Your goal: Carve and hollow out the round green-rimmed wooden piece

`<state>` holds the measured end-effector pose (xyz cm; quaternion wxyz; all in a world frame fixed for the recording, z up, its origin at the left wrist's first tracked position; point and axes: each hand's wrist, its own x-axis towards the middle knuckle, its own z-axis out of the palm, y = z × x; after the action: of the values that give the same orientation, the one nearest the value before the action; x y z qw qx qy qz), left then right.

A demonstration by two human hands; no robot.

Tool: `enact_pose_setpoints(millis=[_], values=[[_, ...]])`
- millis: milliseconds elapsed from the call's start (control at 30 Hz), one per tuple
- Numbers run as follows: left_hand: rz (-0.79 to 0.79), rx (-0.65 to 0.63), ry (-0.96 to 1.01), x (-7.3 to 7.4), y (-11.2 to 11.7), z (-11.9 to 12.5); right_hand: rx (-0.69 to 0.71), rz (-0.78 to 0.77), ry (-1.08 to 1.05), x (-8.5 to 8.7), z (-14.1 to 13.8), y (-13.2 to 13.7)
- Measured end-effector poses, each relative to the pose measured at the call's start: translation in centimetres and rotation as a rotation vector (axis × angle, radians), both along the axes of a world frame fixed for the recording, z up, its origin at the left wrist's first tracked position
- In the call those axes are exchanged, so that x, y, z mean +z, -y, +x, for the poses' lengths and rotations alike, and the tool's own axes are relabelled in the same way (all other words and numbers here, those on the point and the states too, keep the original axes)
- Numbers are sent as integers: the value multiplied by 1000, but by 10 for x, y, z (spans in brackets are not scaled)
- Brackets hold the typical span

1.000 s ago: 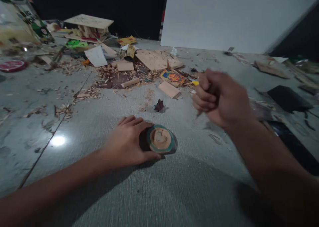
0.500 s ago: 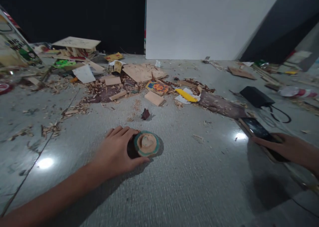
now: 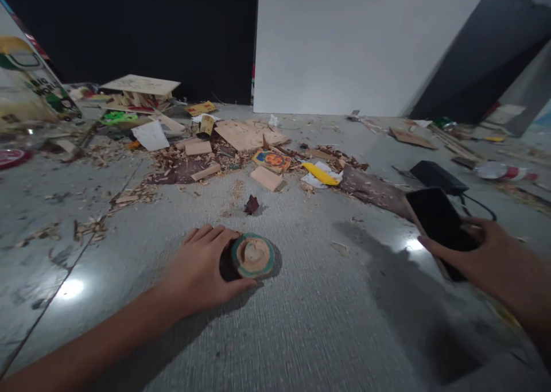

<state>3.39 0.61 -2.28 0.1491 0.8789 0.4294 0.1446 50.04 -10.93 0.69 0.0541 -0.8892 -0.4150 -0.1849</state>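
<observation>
My left hand (image 3: 202, 271) rests on the grey floor and cups a round wooden disc (image 3: 252, 255) with a green rim and a carved middle; thumb and fingers press against its left side. At the right, my right hand (image 3: 477, 260) grips a black phone (image 3: 437, 220) by its lower end and holds it tilted, just above the floor. A small dark folded scrap (image 3: 251, 204) lies on the floor a little beyond the disc.
Wood offcuts and shavings (image 3: 202, 151) litter the floor behind, with a painted tile (image 3: 272, 159), a yellow object (image 3: 321, 174) and a brown sheet (image 3: 374, 190). A black box with a cable (image 3: 437, 177) lies at the right. A white board (image 3: 353, 42) leans at the back.
My right hand dropped from a raised fist to the floor at the right, took hold of the black phone and has lifted it. The left hand stays on the disc.
</observation>
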Motion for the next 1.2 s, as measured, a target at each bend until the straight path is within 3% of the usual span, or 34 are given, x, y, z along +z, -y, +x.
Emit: enact_pose_setpoints(millis=[167,400,767,1200], values=[[-12,-5,31,2,0,0,231,-32,49,39,-74,-14],[-25,8,41,3,-1,0,427,-6,29,47,-134,-26],[-25,17,9,3,0,1,539,106,16,43,-156,-42],[-51,65,-11,13,3,-1,528,75,-26,36,-148,-45]])
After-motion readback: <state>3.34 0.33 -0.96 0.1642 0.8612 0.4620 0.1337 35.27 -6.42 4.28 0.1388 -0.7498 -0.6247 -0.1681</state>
